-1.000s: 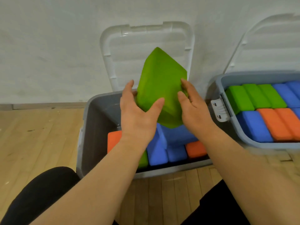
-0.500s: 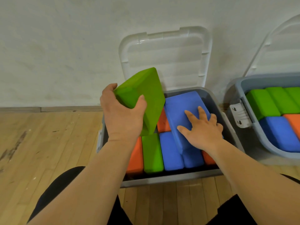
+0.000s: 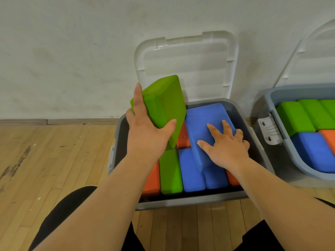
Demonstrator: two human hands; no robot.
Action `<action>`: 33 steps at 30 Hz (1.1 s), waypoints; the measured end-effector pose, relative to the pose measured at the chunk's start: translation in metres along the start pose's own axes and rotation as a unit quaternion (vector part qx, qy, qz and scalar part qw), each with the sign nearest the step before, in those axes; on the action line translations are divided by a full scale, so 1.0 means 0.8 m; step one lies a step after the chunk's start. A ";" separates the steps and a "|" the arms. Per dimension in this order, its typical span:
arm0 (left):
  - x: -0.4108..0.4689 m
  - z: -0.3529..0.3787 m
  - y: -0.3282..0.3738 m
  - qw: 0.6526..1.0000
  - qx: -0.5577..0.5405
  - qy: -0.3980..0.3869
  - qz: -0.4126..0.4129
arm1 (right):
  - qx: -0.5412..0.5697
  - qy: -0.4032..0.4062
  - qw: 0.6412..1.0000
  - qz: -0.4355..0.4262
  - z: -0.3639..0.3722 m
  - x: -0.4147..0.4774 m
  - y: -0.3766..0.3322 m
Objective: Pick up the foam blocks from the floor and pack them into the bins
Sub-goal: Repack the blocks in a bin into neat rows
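Foam blocks [image 3: 190,172] stand packed in a row along the near wall of the grey bin [image 3: 181,202]. The bin sits on the wooden floor [image 3: 54,160], just beyond the person's knees in black cloth [image 3: 63,211]. From 9 to 3 o'clock the row has an orange block [image 3: 152,180], a green block [image 3: 170,171], two blue blocks [image 3: 215,178] and a second orange block [image 3: 232,178], which is partly hidden by the right forearm. A large blue block [image 3: 203,118] lies tilted across them, and the right hand [image 3: 226,147] rests flat on it with the fingers spread wide and not curled around anything. At 10 o'clock from this hand, the left hand [image 3: 146,133] holds a lifted green block [image 3: 163,102] above the left part of the bin, the thumb on one side and the fingers on the other, and this block is tilted. At 12 o'clock the clear lid [image 3: 186,66] leans upright against the white wall [image 3: 72,51]. At 3 o'clock, near the first bin, a second bin [image 3: 293,91] with a white latch [image 3: 270,131] holds green, blue and orange blocks.
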State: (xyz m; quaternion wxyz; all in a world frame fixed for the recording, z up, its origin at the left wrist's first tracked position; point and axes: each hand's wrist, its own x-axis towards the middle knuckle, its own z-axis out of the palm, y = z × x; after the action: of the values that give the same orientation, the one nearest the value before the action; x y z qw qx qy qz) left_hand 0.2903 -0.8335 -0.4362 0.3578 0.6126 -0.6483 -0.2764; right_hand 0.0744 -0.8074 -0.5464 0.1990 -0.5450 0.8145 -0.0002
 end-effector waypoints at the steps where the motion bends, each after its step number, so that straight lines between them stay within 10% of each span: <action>1: 0.002 -0.001 0.001 1.000 -0.004 -0.001 -0.005 | 0.002 -0.001 1.000 0.001 -0.001 -0.001 -0.001; 22: 0.018 -0.017 -0.019 0.995 0.085 0.038 0.045 | -0.039 -0.008 0.997 -0.065 0.016 -0.010 -0.035; 33: 0.032 0.022 -0.044 0.962 0.261 -0.079 -0.030 | -0.011 0.053 0.998 -0.037 0.014 -0.005 -0.049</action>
State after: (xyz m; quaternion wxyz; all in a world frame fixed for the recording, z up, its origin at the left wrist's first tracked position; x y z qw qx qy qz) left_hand 0.2974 -0.8638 -0.4715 0.1247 0.6805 -0.7051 -0.1555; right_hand 0.1140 -0.8169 -0.5470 0.1497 -0.5764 0.8029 -0.0275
